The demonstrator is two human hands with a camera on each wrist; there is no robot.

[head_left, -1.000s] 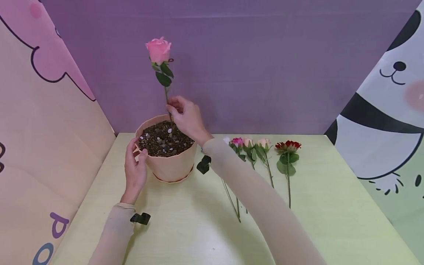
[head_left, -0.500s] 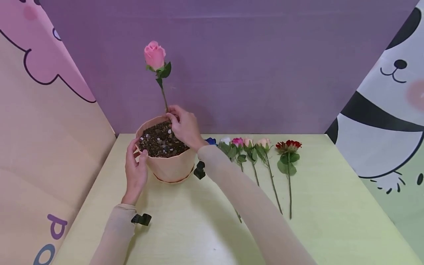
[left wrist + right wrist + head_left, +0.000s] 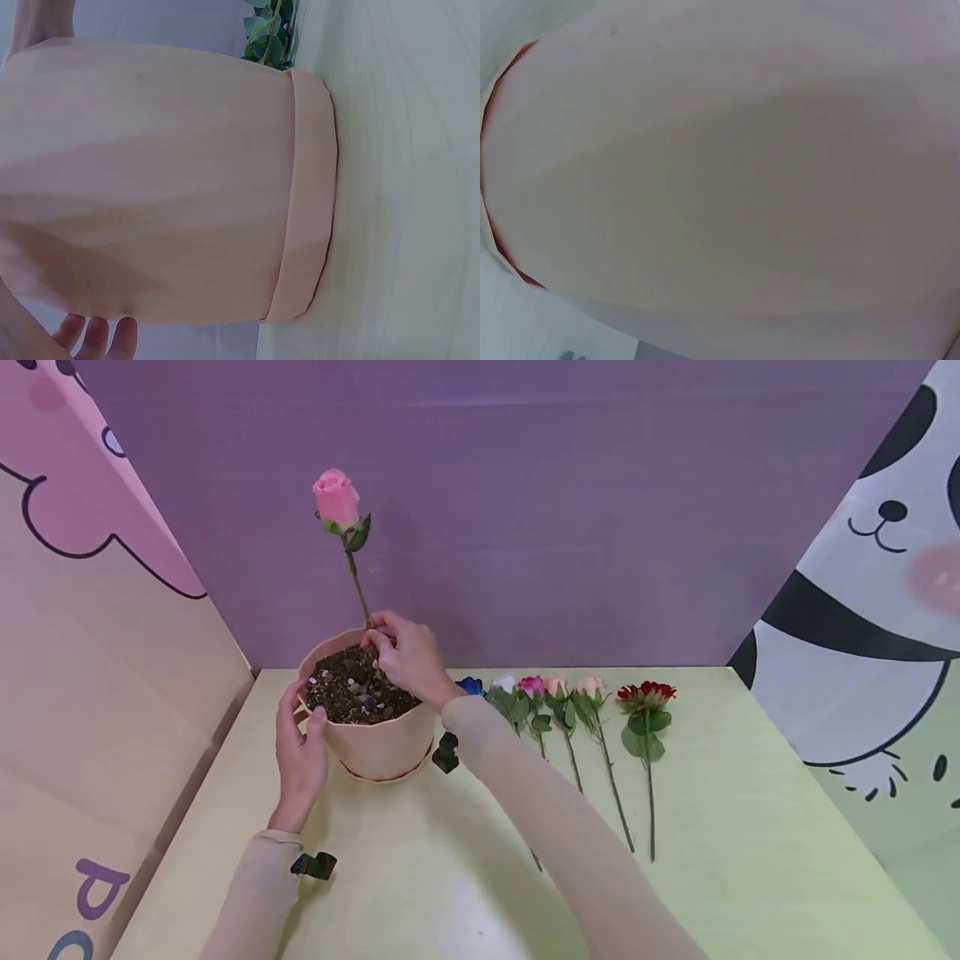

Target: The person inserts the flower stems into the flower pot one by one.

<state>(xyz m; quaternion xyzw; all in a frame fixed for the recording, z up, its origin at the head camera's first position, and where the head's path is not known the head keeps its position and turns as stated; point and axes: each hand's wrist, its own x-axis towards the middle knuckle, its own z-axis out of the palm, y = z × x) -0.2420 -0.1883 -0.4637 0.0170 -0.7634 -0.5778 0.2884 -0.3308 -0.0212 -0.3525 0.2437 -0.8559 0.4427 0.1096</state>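
In the head view, a pink rose (image 3: 337,500) on a leafy stem stands over the back of a peach flower pot (image 3: 382,750), leaning a little left. My right hand (image 3: 411,662) pinches its stem low down, close above the dark, pebbly soil (image 3: 348,689). The stem's lower end is hidden behind the fingers. At the pot's left side my left hand (image 3: 302,760) holds the rim, thumb at the front. The left wrist view has the pot's wall (image 3: 165,172) with fingertips (image 3: 94,337) against it. Pot wall (image 3: 720,187) fills most of the right wrist view.
Right of the pot, several cut flowers lie in a row on the pale table (image 3: 720,827): blue (image 3: 472,686), white, magenta (image 3: 532,686), peach (image 3: 591,687) and dark red (image 3: 647,695). The right forearm covers some stems. A purple backdrop (image 3: 562,527) rises behind.
My right hand has moved down toward the soil with the pink rose, whose bloom sits lower and leans more to the left. My left hand keeps its hold on the pot.
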